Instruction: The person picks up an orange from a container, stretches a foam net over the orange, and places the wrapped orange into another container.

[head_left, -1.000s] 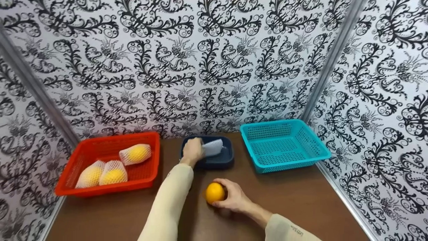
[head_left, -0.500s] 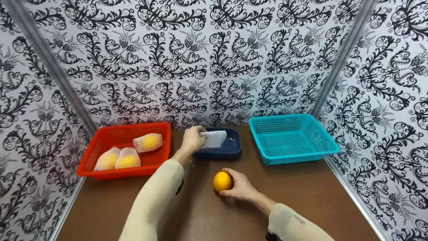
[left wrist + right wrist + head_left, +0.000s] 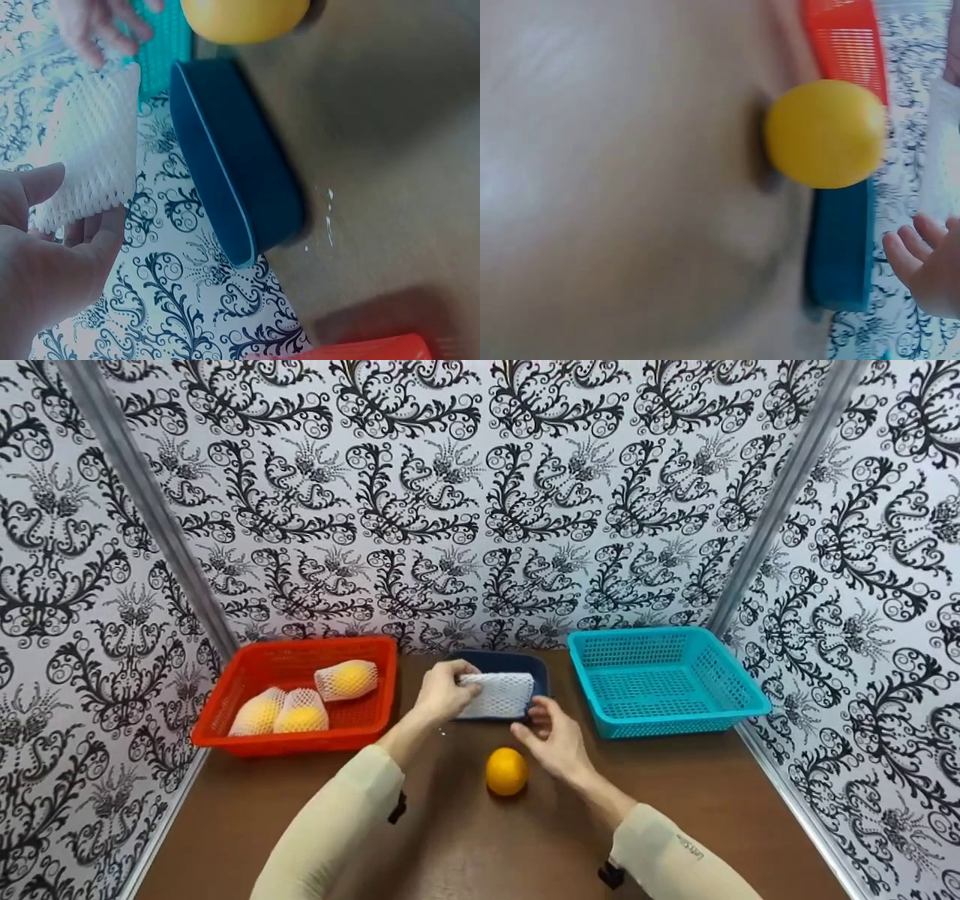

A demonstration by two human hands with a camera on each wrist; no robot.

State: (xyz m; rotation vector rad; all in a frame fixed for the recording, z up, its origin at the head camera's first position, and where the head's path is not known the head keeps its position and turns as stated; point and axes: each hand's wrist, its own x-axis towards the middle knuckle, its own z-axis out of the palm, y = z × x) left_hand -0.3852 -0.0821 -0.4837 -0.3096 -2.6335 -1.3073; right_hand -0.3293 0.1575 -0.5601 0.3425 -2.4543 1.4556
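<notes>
A white foam fruit net [image 3: 499, 695] is pinched at its left end by my left hand [image 3: 444, 690], above the dark blue tray [image 3: 538, 667]. In the left wrist view the thumb lies on the near face of the net [image 3: 94, 142], the fingers behind it. My right hand [image 3: 556, 739] is just off the net's right end, fingers apart and slightly bent, holding nothing. An orange [image 3: 507, 772] sits on the brown table in front of the tray, touched by neither hand. The right wrist view shows the orange [image 3: 825, 133] large and the right hand's fingertips apart from the net.
At the left, a red basket [image 3: 296, 741] bears several yellow fruits in white foam nets [image 3: 349, 680]. A turquoise basket [image 3: 675, 726] stands at the right. Patterned wall panels [image 3: 480, 510] rise close behind the containers and along both sides.
My left hand has lifted the foam net up out of the blue tray. My right hand has let go of the orange, leaving it on the table, and moved up toward the net.
</notes>
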